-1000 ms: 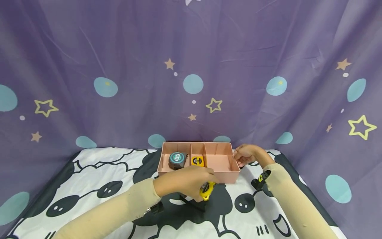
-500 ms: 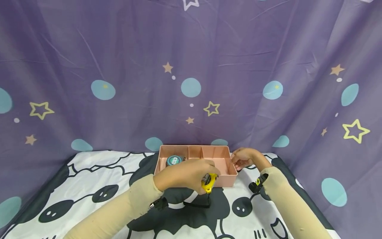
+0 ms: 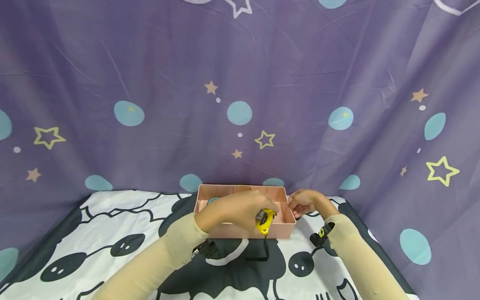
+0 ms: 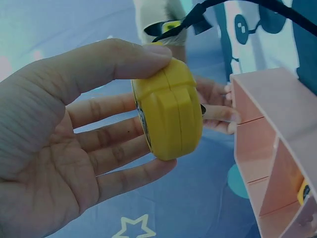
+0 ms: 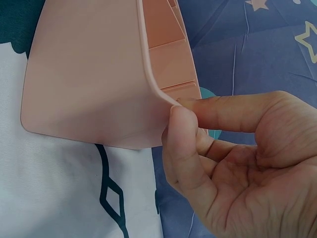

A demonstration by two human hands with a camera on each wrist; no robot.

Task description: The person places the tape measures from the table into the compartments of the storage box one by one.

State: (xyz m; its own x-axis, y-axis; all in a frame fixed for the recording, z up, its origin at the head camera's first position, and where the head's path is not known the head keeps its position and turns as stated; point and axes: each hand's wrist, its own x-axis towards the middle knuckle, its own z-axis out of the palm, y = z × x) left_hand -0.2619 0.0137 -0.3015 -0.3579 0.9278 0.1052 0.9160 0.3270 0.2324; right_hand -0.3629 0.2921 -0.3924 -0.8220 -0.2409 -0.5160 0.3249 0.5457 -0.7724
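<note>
My left hand (image 3: 240,209) holds a yellow tape measure (image 4: 171,111) between thumb and fingers, with a black wrist strap (image 3: 266,250) hanging from it. In the head view the tape measure is over the front wall of a pink divided box (image 3: 258,232). My right hand (image 3: 305,203) pinches the box's right end wall between thumb and fingers, clearly seen in the right wrist view. Inside the box a second yellow tape measure (image 4: 304,191) shows in part in the left wrist view. A blue-topped tape measure (image 3: 213,200) in the left compartment is mostly hidden behind my left hand.
The box stands on a black-and-white patterned cloth (image 3: 123,212), close to a purple curtain (image 3: 168,137) with stars and dots. Low dividers split the box into compartments. Both forearms wear beige sleeves and wrist-worn devices.
My left hand has lifted the tape measure and carried it slightly right toward the box's right compartment, its strap now hanging down. My right hand keeps its grip on the box's end.
</note>
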